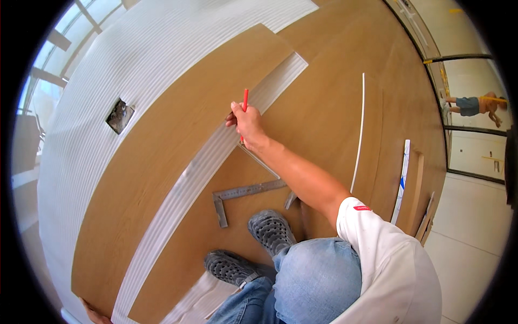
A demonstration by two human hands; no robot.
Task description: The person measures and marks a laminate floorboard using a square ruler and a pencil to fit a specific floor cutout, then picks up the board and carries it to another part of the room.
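Over the edge of a long brown board (178, 135), the right hand (245, 123) pinches a red pencil (246, 98). Far down to its left, the left hand (94, 313) is by the board's near end; its grip is hard to tell. Right of the pencil, flat floor boards (324, 102) look done. Left to cover are a gap of white ridged sheet (175, 205) below the hand and more beyond the board, around a hole (119, 115). Below the hand lies a metal square (245, 191); far right, a person (468, 106) and pale tiles (467, 243).
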